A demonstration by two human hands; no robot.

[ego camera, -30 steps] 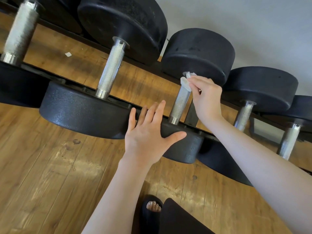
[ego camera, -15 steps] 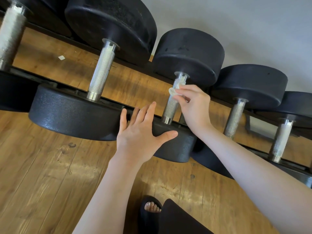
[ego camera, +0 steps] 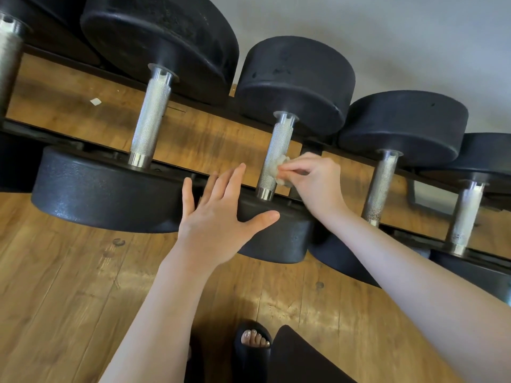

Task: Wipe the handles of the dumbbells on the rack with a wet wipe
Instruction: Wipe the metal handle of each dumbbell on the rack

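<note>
A large dumbbell is seen at the left of the rack, its knurled handle bare. Next to it, the left hand is laid flat with fingers spread on the near weight of the middle dumbbell. A crumpled wet wipe is pinched by the right hand and pressed against the lower part of that dumbbell's handle. Further right, two smaller dumbbells are racked over the wooden floor.
</note>
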